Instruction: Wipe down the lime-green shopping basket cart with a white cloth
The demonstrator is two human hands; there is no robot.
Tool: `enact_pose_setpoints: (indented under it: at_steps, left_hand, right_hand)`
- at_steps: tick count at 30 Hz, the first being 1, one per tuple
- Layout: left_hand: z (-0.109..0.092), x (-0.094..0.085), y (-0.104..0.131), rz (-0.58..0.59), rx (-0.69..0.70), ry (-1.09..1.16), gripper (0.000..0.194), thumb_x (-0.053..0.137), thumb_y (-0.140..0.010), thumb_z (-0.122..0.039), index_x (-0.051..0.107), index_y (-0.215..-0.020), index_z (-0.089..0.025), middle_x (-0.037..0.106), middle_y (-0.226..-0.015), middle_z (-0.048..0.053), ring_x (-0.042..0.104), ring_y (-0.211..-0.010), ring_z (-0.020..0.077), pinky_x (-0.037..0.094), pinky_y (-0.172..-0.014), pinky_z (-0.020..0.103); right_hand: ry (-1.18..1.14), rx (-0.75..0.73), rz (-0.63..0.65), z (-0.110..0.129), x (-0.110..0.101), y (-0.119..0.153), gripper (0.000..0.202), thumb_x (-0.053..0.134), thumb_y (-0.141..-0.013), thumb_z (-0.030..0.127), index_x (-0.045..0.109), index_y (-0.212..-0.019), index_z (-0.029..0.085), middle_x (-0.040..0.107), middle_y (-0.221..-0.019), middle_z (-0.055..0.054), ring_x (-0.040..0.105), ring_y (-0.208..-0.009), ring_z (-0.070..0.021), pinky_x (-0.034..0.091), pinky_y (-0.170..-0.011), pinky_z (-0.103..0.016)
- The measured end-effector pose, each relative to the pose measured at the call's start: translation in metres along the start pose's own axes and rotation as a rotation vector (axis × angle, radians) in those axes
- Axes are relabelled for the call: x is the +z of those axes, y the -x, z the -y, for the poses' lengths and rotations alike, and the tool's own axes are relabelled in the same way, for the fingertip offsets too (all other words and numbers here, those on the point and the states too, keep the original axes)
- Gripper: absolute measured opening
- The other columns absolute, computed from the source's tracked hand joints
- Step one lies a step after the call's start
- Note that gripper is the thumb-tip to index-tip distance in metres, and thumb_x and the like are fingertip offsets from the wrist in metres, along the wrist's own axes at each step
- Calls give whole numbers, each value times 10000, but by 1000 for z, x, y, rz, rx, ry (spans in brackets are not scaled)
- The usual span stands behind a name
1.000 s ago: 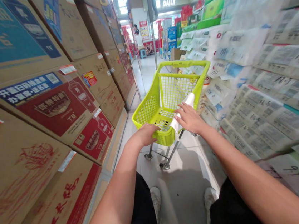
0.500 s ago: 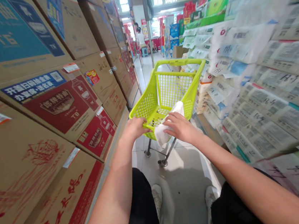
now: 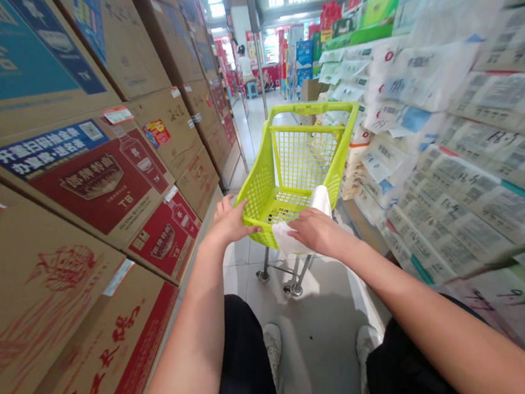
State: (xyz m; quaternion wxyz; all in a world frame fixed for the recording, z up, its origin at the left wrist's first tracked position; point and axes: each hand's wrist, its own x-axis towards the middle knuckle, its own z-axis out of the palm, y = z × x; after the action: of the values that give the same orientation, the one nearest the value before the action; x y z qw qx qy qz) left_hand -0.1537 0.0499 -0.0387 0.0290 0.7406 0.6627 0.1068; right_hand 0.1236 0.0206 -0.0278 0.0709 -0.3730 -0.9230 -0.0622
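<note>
A lime-green shopping cart [image 3: 309, 153] with a perforated plastic basket stands in front of me on grey legs with small wheels. My left hand [image 3: 230, 221] grips the near left corner of its rim, the thumb on the near edge and the index finger along the left side. Some of its other fingers stick out beyond the basket. My right hand [image 3: 313, 229] is closed over a white cloth [image 3: 287, 240] and presses it onto the near rim. One end of the cloth rises behind the hand inside the basket; another hangs over the front.
Stacked cardboard cartons [image 3: 104, 183] line the left side closely. On the right are piles of white plastic-wrapped packs [image 3: 469, 180]. A metal post [image 3: 258, 52] stands beyond the cart, and a person [image 3: 244, 66] is farther down the aisle.
My left hand has shifted slightly left and its fingers have spread more around the corner. My right hand has moved slightly with the cloth, now more bent over it. The cart's wheels have swivelled slightly.
</note>
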Motion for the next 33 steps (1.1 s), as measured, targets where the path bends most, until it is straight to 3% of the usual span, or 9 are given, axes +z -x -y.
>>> enact_pose_setpoints:
  at_steps: [4, 9, 15, 20, 25, 33]
  left_hand:
    - [13, 7, -7, 160, 45, 61, 550, 736, -859, -452, 669, -1332, -179, 616, -1257, 151, 665, -1146, 285, 519, -1045, 369]
    - [4, 8, -9, 113, 81, -8, 357, 736, -858, -412, 726, -1153, -211, 669, -1173, 117, 685, -1107, 277, 536, -975, 346]
    - [-6, 5, -3, 79, 81, -24, 427, 760, -845, -412, 589, -1178, -206, 684, -1196, 118, 681, -1118, 281, 528, -899, 338]
    - [-19, 1, 2, 57, 89, 80, 640, 825, -791, -361, 443, -1269, -172, 711, -1145, 142, 709, -1028, 291, 516, -797, 344]
    - [-32, 1, 6, 73, 126, 163, 674, 829, -774, -317, 412, -1287, -188, 718, -1148, 134, 724, -1014, 285, 518, -798, 341]
    - [-39, 7, 10, 101, 288, 414, 825, 647, -749, -115, 321, -1505, -158, 718, -991, 48, 703, -864, 215, 519, -764, 314]
  right_hand:
    - [8, 4, -4, -6, 0, 3, 318, 486, -1082, 349, 740, -995, 179, 780, -975, -105, 692, -973, -242, 403, -920, -357]
    - [74, 117, 30, 4, 6, -2, 353, 439, -1096, 368, 725, -998, 185, 799, -946, -112, 732, -890, -257, 391, -829, -385]
    - [82, 176, 15, 11, 7, -6, 389, 417, -1098, 412, 734, -1009, 206, 799, -935, -112, 745, -888, -264, 407, -828, -377]
    - [44, 210, 7, 18, 8, -10, 416, 413, -1096, 431, 735, -1033, 177, 794, -965, -130, 752, -906, -260, 448, -848, -353]
    - [19, 223, 25, 26, 7, -16, 418, 401, -1100, 429, 724, -1088, 163, 791, -993, -144, 757, -922, -264, 487, -854, -349]
    - [12, 224, 19, 35, 10, -22, 449, 349, -1110, 453, 699, -1127, 173, 788, -1029, -131, 757, -910, -266, 521, -770, -329]
